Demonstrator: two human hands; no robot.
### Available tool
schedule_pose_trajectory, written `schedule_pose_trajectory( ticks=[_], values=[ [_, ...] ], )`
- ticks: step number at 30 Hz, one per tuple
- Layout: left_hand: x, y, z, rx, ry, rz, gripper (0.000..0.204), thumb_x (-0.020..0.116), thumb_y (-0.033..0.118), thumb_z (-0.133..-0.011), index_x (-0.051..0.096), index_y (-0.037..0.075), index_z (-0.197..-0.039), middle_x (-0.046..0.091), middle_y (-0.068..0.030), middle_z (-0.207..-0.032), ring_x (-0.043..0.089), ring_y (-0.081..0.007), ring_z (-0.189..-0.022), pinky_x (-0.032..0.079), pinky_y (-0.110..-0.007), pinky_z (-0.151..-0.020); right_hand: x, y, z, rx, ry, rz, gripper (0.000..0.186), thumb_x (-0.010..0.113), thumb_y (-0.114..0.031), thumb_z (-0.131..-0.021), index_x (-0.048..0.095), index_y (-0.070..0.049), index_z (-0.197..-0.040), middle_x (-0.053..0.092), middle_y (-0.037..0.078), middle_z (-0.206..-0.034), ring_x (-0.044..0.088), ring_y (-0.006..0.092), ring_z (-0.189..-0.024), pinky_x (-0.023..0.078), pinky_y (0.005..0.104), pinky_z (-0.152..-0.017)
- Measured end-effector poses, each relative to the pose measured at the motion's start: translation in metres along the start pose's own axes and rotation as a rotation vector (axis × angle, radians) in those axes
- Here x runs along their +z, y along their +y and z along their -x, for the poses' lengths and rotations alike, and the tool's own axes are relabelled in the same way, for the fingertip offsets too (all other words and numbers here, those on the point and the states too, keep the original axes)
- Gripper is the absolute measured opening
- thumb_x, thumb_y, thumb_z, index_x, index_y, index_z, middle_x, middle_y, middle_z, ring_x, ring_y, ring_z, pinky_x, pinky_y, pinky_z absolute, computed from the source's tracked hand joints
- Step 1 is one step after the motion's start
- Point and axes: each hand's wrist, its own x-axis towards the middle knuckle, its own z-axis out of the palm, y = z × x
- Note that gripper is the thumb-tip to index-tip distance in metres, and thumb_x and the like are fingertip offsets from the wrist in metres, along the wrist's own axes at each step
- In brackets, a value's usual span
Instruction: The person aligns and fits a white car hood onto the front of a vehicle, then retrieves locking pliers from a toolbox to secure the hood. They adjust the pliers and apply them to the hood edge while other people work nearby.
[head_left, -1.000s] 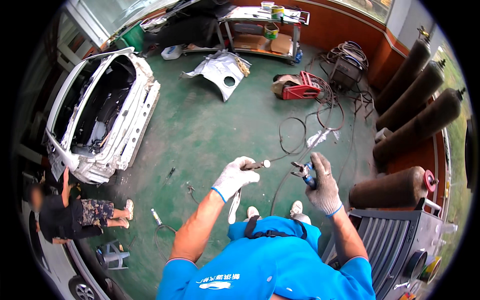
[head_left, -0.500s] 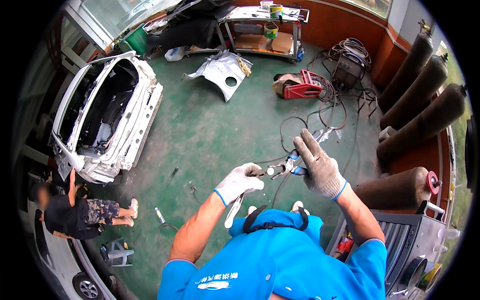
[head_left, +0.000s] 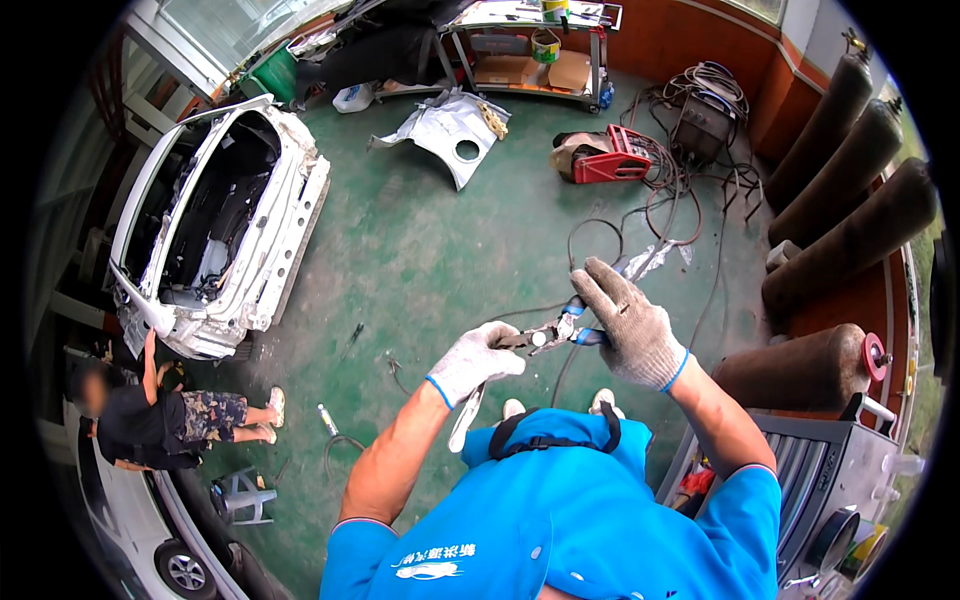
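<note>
My left hand (head_left: 472,362), in a pale knit glove with a blue cuff, is closed around a metal tool (head_left: 466,420). Its silvery handle hangs below the palm, its dark end pokes out at the right, and the glove hides its kind. Blue-handled pliers (head_left: 568,328) are in my right hand (head_left: 632,335), which wears a greyer, soiled glove. Two of that hand's fingers point up and away, and the plier handles stand apart. The plier jaws meet the dark end of the left tool, beside a small round whitish piece (head_left: 539,339).
Left stands a stripped white car body (head_left: 290,235); a co-worker (head_left: 160,420) touches it. A silver panel (head_left: 440,135) lies ahead, with a red machine (head_left: 610,160) and cables farther right. Gas cylinders (head_left: 850,240) line the right wall; a grey tool cabinet (head_left: 790,470) stands near my right arm.
The view has shifted slightly. The pliers have turned a little, with their upper handle tilted farther up and away from the lower one. Both hands keep their holds.
</note>
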Motion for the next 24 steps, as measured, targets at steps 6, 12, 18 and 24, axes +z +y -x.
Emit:
schedule_pose_trajectory(
  ticks=[6, 12, 18, 24],
  values=[
    [-0.004, -0.005, 0.005, -0.012, -0.003, -0.011, 0.047, 0.081, 0.017, -0.078, 0.067, 0.003, -0.121, 0.063, -0.0020, -0.095, 0.060, -0.0122, -0.084, 0.049, -0.028, -0.076, 0.007, -0.007, 0.001, 0.006, 0.003, -0.009, 0.094, 0.082, -0.002, -0.073, 0.042, -0.015, -0.158, 0.046, 0.021, -0.155, 0.061, 0.0427, -0.127, 0.060, 0.0465, -0.096],
    [-0.007, -0.006, 0.009, -0.014, -0.014, -0.036, 0.047, 0.080, 0.016, -0.079, 0.066, 0.003, -0.122, 0.062, -0.0008, -0.096, 0.058, -0.0109, -0.083, 0.048, -0.027, -0.074, 0.010, -0.010, 0.001, 0.004, -0.004, -0.013, 0.094, 0.083, -0.003, -0.074, 0.042, -0.015, -0.158, 0.046, 0.021, -0.156, 0.061, 0.0429, -0.127, 0.060, 0.0466, -0.097],
    [-0.009, -0.008, 0.010, -0.039, -0.028, -0.015, 0.045, 0.080, 0.016, -0.078, 0.066, 0.004, -0.120, 0.061, -0.0004, -0.095, 0.058, -0.0107, -0.082, 0.046, -0.026, -0.073, 0.010, -0.008, 0.001, 0.006, 0.024, -0.006, 0.096, 0.083, -0.001, -0.071, 0.043, -0.016, -0.158, 0.046, 0.021, -0.156, 0.061, 0.0426, -0.127, 0.060, 0.0464, -0.097],
    [-0.009, -0.015, 0.010, -0.037, -0.035, -0.018, 0.047, 0.081, 0.019, -0.077, 0.068, 0.004, -0.120, 0.061, -0.0006, -0.093, 0.057, -0.0113, -0.082, 0.047, -0.028, -0.073, 0.011, -0.009, 0.002, 0.005, -0.035, 0.032, 0.098, 0.085, -0.004, -0.070, 0.043, -0.017, -0.158, 0.045, 0.020, -0.157, 0.061, 0.0421, -0.126, 0.061, 0.0456, -0.095]
  ],
)
